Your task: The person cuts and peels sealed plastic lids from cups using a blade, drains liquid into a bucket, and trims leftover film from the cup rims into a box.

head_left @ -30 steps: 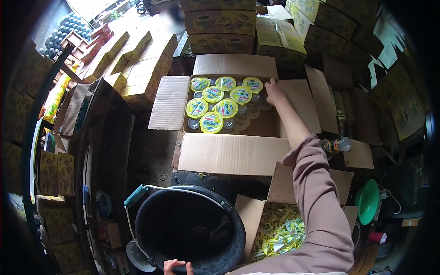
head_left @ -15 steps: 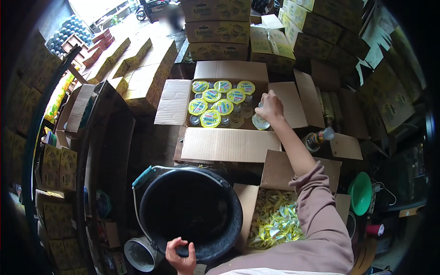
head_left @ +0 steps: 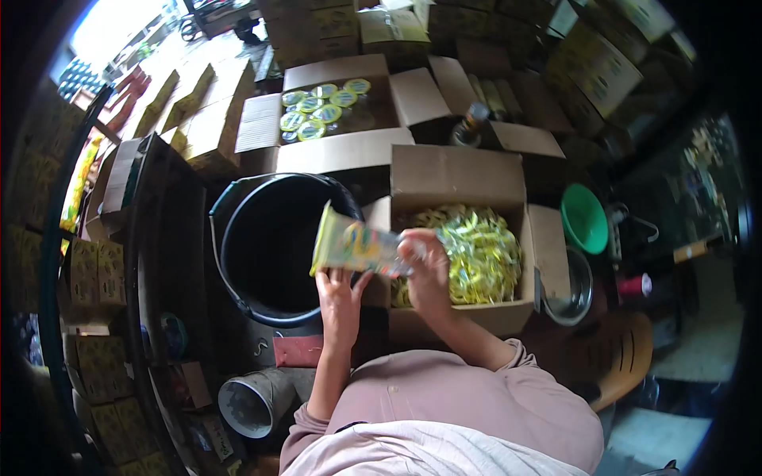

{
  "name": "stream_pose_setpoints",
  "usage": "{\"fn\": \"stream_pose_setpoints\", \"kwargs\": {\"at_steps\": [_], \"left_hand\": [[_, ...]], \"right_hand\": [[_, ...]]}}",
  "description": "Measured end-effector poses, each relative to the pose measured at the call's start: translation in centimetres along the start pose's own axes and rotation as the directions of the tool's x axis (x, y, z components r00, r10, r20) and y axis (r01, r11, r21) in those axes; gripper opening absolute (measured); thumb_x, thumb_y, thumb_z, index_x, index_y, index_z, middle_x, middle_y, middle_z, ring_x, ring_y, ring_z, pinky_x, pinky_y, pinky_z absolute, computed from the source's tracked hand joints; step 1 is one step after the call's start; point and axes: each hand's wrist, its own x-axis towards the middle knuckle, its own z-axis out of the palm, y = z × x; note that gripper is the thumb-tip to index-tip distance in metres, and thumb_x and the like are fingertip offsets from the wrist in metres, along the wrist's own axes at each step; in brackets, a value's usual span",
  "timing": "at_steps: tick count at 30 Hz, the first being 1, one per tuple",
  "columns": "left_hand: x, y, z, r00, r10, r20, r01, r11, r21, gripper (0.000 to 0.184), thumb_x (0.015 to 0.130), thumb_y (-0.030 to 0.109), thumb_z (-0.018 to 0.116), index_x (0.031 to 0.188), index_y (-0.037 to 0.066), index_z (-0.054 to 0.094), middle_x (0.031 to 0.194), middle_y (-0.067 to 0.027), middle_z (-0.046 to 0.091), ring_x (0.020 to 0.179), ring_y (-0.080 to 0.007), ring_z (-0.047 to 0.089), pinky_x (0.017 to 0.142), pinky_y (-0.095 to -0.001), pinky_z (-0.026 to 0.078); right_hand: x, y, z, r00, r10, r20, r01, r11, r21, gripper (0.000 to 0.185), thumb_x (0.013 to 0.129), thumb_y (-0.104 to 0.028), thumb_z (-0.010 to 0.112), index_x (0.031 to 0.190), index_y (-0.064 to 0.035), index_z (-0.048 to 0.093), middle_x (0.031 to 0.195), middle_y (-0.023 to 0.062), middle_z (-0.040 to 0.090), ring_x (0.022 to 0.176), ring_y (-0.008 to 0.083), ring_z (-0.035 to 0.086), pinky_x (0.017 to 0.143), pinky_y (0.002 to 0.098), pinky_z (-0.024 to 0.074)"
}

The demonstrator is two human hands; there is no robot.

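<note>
A clear cup with a yellow-green rim and printed label (head_left: 361, 244) lies tilted on its side between my hands, above the gap between the black bucket (head_left: 274, 246) and the box of yellow scraps (head_left: 492, 266). My right hand (head_left: 427, 266) is closed round the cup's narrow right end. Under the wide lid end, my left hand (head_left: 340, 297) touches the cup with its fingertips. Motion blurs the cup's print. Farther off, an open carton (head_left: 341, 151) holds several cups with yellow "Lemon" lids (head_left: 311, 129).
A bottle (head_left: 468, 125) stands right of the cup carton. At the right are a green bowl (head_left: 584, 218) and a pink spool (head_left: 635, 285). A white pail (head_left: 255, 406) lies at lower left. Stacked cartons (head_left: 190, 111) stand behind.
The view has tilted down and right. My right hand has come back from the carton with a cup. My left hand has risen from the bucket's near rim to the cup.
</note>
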Motion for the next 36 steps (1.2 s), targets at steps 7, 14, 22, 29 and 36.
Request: {"fn": "stream_pose_setpoints", "kwargs": {"at_steps": [7,14,22,29,36], "left_hand": [[-3.0,0.6,0.3,0.988,0.154,-0.023,-0.153,0.93,-0.334,0.052,0.08,0.02,0.056,0.125,0.006,0.034,0.116,-0.0106,0.046,0.109,-0.0234,0.047,0.085,-0.0437,0.046],[0.3,3.7,-7.1,0.962,0.263,-0.071,-0.265,0.964,-0.024,0.045,0.082,0.017,0.058,0.121,0.001,0.041,0.108,-0.0131,0.053,0.098,-0.0199,0.054,0.086,-0.0344,0.045],[4.3,1.7,-11.2,0.888,0.448,0.105,-0.425,0.712,0.559,0.052,0.068,-0.001,0.07,0.109,0.001,0.04,0.102,-0.0091,0.053,0.095,-0.0152,0.053,0.085,-0.0267,0.041],[4.1,1.7,-10.9,0.854,0.475,0.211,-0.515,0.717,0.47,0.058,0.064,-0.002,0.073,0.11,0.003,0.039,0.1,-0.0073,0.052,0.092,-0.0132,0.053,0.081,-0.0248,0.044],[4.3,1.8,-10.8,0.877,0.41,0.249,-0.478,0.797,0.369,0.066,0.059,-0.002,0.076,0.113,0.004,0.038,0.101,-0.0071,0.052,0.094,-0.0146,0.053,0.084,-0.0265,0.045]], "right_hand": [[-7.7,-0.3,-5.2,0.892,-0.337,0.3,0.45,0.717,-0.532,0.037,0.072,-0.02,0.071,0.089,-0.0053,0.042,0.091,0.0087,0.044,0.083,0.0169,0.048,0.072,0.0302,0.0435],[-8.5,-5.0,-22.1,0.444,-0.787,-0.429,-0.123,0.42,-0.899,0.023,0.081,-0.024,0.061,0.082,-0.0014,0.054,0.078,0.0092,0.055,0.072,0.0212,0.053,0.07,0.0333,0.0419],[-9.1,-3.2,-32.7,0.514,-0.434,-0.739,-0.363,0.671,-0.647,0.045,0.07,-0.018,0.069,0.106,0.0028,0.051,0.092,0.0136,0.064,0.085,0.0201,0.06,0.08,0.03,0.0436],[-9.8,-3.2,-34.0,0.5,-0.254,-0.828,-0.024,0.952,-0.306,0.038,0.073,-0.006,0.066,0.109,-0.0033,0.054,0.084,0.0041,0.062,0.074,0.0102,0.057,0.064,0.0242,0.0416],[-6.3,-0.3,-19.0,0.925,-0.06,-0.376,0.089,0.994,0.06,0.028,0.078,0.002,0.058,0.104,-0.0075,0.054,0.088,0.0013,0.059,0.078,0.0085,0.055,0.059,0.0231,0.0405]]}}
